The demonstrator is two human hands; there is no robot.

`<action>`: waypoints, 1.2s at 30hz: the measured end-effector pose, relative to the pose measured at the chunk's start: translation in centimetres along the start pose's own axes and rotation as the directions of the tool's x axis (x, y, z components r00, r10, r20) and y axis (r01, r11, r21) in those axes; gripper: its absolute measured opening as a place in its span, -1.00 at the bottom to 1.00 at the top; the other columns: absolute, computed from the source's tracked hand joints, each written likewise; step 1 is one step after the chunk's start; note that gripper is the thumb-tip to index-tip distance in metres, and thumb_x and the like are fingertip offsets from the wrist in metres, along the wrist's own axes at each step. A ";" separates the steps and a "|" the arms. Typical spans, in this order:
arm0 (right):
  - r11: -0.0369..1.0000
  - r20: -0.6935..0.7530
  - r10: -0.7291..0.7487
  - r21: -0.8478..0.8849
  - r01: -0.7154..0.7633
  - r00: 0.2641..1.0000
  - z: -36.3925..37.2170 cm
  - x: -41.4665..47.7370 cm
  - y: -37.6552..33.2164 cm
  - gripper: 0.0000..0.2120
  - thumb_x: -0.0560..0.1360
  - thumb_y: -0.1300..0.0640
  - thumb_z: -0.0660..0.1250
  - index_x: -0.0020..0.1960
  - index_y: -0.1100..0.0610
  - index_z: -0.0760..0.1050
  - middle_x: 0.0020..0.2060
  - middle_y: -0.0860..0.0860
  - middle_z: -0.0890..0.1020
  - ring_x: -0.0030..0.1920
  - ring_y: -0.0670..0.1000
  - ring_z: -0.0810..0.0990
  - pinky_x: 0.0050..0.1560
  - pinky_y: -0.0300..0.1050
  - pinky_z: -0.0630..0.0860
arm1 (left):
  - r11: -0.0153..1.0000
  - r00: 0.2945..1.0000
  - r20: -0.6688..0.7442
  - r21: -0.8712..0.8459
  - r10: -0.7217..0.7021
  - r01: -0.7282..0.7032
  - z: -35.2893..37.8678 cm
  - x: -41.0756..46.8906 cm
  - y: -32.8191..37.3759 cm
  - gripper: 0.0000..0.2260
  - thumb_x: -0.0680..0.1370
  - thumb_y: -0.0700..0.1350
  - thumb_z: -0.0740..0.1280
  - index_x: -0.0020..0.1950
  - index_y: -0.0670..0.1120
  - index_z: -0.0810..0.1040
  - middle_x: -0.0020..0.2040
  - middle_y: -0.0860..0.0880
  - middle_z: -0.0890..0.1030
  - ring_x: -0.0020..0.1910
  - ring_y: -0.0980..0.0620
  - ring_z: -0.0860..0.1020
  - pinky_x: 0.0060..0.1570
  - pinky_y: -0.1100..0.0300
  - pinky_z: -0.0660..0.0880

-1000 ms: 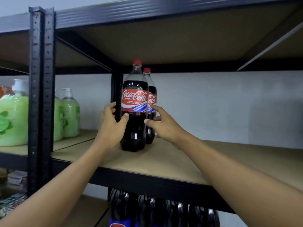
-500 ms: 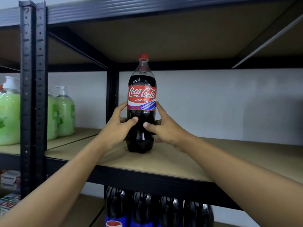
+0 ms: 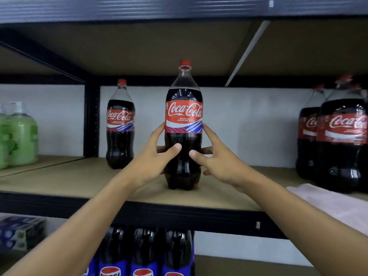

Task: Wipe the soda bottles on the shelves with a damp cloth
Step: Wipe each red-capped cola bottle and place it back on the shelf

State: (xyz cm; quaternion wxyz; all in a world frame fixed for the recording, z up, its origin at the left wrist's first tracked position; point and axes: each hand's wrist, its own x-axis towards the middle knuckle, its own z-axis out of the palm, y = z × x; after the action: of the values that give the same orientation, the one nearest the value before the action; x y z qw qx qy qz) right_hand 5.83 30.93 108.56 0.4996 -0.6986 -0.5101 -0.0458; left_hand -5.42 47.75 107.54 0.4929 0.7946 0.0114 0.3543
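Left hand (image 3: 153, 156) and right hand (image 3: 217, 158) both grip the lower body of the Coca-Cola bottle (image 3: 184, 116), thumbs on the dark front below the label and fingers curled round the back. I see the bottle standing upright on the shelf (image 3: 69, 176), close to its front edge.

It is filled to the shoulder, so I judge it heavy and a little top-weighted. The plastic is smooth and will likely turn slick once damp, so the narrowed waist under the label looks the surest place to hold.

The cloth (image 3: 328, 202) lies over the front edge towards the right end, touching neither hand. I would free one hand for it while the other steadies the bottle.

Bare board lies on either side, giving room to turn the bottle. Farther back, a second Coca-Cola bottle (image 3: 120, 124) stands by the upright post (image 3: 91, 120), and a cluster of bottles (image 3: 342, 136) crowds the right end. The upper shelf (image 3: 139, 46) leaves only modest room above the cap.
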 end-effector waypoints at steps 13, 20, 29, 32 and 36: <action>0.996 -0.122 0.066 -0.053 -0.073 0.990 -10.6 -7.1 2.4 -0.25 0.63 -0.03 0.36 0.60 -0.36 -0.03 -0.05 -0.29 0.62 0.02 -0.23 0.67 0.34 0.02 0.53 | 0.993 0.993 0.021 -0.017 0.117 -0.116 12.5 -0.3 3.5 -0.31 0.60 0.17 0.37 0.60 0.42 0.04 0.32 0.17 0.46 0.28 0.17 0.51 0.36 -0.11 0.51; 0.988 -0.081 0.119 -0.090 -0.126 0.990 -13.0 -8.3 2.6 -0.29 0.64 -0.05 0.34 0.61 -0.33 0.00 0.07 -0.18 0.63 0.14 -0.10 0.65 0.21 -0.01 0.60 | 0.989 0.989 0.002 0.003 0.150 -0.150 14.4 -0.2 3.7 -0.32 0.60 0.19 0.37 0.60 0.43 0.05 0.26 0.15 0.54 0.25 0.21 0.55 0.33 -0.08 0.55; 0.621 -0.040 0.318 -0.746 -0.240 0.947 -15.5 -11.0 4.2 -0.49 0.57 -0.32 0.26 0.37 -0.05 0.56 0.36 -0.08 0.55 0.38 0.01 0.49 0.43 -0.01 0.38 | 0.994 0.997 0.029 -0.077 0.078 -0.075 14.1 0.2 3.2 -0.38 0.62 0.21 0.34 0.54 0.52 0.06 0.41 0.04 0.52 0.36 0.06 0.53 0.44 -0.14 0.43; 0.531 -0.024 0.407 -0.807 -0.258 0.913 -15.6 -11.7 4.7 -0.41 0.50 -0.47 0.12 0.25 -0.11 0.60 0.26 -0.10 0.61 0.26 0.04 0.54 0.33 0.13 0.46 | 0.993 0.997 0.038 -0.097 0.071 -0.067 14.1 0.1 3.3 -0.38 0.62 0.21 0.34 0.53 0.54 0.05 0.40 0.02 0.54 0.32 0.07 0.56 0.43 -0.14 0.44; 0.599 -0.005 0.429 -0.747 -0.289 0.903 -15.7 -12.0 4.8 -0.53 0.63 -0.30 0.15 0.25 -0.02 0.64 0.25 -0.06 0.65 0.24 0.02 0.57 0.36 0.07 0.46 | 0.992 0.997 0.051 -0.115 0.065 -0.059 14.1 -0.1 3.4 -0.38 0.62 0.19 0.34 0.53 0.53 0.06 0.36 0.00 0.55 0.30 0.04 0.57 0.37 -0.13 0.50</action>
State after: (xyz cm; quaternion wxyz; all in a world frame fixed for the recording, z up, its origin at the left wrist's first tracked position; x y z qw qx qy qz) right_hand 10.74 11.34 106.34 0.1299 -0.9283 -0.3387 -0.0823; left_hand 1.47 35.08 106.51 0.5261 0.7747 -0.0469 0.3476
